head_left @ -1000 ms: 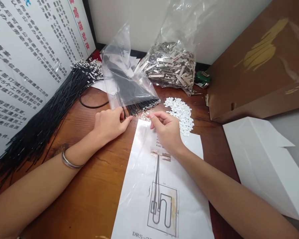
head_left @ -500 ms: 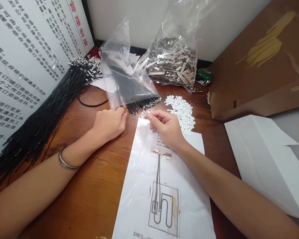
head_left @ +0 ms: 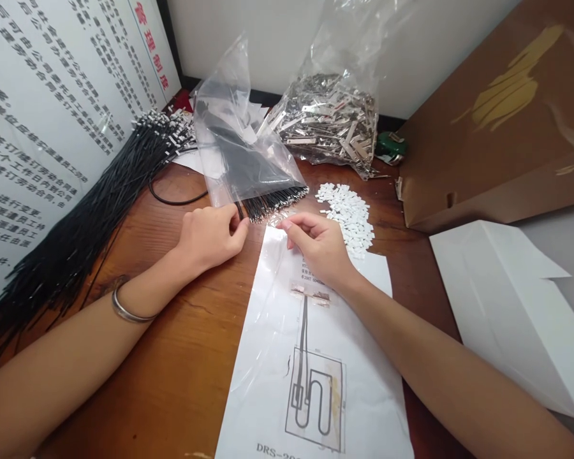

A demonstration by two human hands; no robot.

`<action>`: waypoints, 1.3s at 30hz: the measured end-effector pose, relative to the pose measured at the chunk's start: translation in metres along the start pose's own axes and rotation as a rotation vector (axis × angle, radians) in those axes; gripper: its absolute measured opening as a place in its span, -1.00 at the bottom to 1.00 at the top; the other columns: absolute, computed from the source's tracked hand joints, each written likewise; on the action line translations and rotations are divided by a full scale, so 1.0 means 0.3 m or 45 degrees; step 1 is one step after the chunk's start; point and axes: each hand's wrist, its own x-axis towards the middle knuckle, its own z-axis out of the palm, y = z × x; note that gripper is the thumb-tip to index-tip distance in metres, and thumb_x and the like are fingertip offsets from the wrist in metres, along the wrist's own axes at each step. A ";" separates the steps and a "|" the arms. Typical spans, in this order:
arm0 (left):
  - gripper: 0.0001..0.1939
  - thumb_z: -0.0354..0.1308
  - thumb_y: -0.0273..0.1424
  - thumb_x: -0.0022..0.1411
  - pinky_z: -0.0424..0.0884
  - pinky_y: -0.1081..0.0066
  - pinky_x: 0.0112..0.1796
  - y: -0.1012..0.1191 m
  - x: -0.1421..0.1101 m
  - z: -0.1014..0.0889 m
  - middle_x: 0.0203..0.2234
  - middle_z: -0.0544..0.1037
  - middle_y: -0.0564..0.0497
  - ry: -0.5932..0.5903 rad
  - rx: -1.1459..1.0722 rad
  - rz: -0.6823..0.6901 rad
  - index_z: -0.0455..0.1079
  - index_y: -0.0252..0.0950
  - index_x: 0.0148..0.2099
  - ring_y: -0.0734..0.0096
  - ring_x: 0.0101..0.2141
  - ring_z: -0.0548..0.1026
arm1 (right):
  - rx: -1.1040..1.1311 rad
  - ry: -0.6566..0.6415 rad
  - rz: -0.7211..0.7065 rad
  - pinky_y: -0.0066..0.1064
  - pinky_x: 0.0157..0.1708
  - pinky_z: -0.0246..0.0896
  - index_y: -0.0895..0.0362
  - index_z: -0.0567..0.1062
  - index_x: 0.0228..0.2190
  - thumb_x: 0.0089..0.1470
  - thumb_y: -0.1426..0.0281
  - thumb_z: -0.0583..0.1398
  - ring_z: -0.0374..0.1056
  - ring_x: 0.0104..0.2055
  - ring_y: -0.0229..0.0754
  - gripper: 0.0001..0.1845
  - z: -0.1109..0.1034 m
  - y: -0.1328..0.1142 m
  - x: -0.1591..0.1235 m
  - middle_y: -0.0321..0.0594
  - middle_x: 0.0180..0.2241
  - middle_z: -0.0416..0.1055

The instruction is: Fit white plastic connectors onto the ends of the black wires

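My left hand (head_left: 210,239) is closed at the near-left corner of a clear plastic bag of black wires. One black wire (head_left: 240,209) runs into the grip between its thumb and forefinger. To its right lie the wires' metal-tipped ends (head_left: 277,203), spread in a row out of the bag (head_left: 220,137). My right hand (head_left: 318,245) pinches thumb against forefinger above the top of a printed sheet (head_left: 258,331); what is in the pinch is too small to make out. Beside it is a pile of small white connector housings (head_left: 349,217).
A clear bag of metal strips (head_left: 328,121) leans against the back wall. Left stands a bundle of black wires with white ends (head_left: 90,210) by a printed board (head_left: 52,95). A green object (head_left: 391,146), a brown box (head_left: 478,127) and a folded white carton (head_left: 507,306) are right.
My left hand's thumb drew back from the wire tips, curled in, then reached forward again to a wire. My right hand has kept its pinch almost in place. The view shifted slightly.
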 end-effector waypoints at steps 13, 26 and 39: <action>-0.70 -0.05 -0.23 0.32 0.31 0.25 -0.33 0.004 -0.001 -0.006 -0.36 0.65 -0.11 -0.074 0.059 0.090 0.47 -0.20 -0.16 0.00 -0.28 0.61 | -0.037 -0.026 -0.024 -0.37 -0.52 0.10 0.12 0.51 -0.49 0.08 0.26 0.21 0.20 -0.58 -0.34 -0.78 0.001 0.004 -0.007 -0.36 -0.64 0.31; -0.80 0.07 -0.32 0.21 0.17 0.43 -0.49 -0.001 -0.016 0.043 -0.68 0.46 0.08 0.477 -0.404 0.229 0.43 -0.28 -0.39 0.43 -0.61 0.41 | -0.078 -0.066 -0.111 -0.40 -0.54 0.09 0.14 0.53 -0.44 0.12 0.25 0.21 0.19 -0.57 -0.35 -0.78 0.004 0.022 -0.009 -0.35 -0.61 0.31; -0.84 0.11 -0.45 0.19 0.18 0.50 -0.57 0.001 -0.024 0.053 -0.75 0.39 0.18 0.692 -0.504 0.884 0.35 -0.28 -0.45 0.58 -0.71 0.31 | -0.362 -0.388 -0.466 -0.41 -0.54 0.14 0.03 0.27 0.24 0.12 0.57 0.10 0.05 -0.64 -0.44 -0.34 -0.001 0.050 -0.027 -0.22 -0.08 0.55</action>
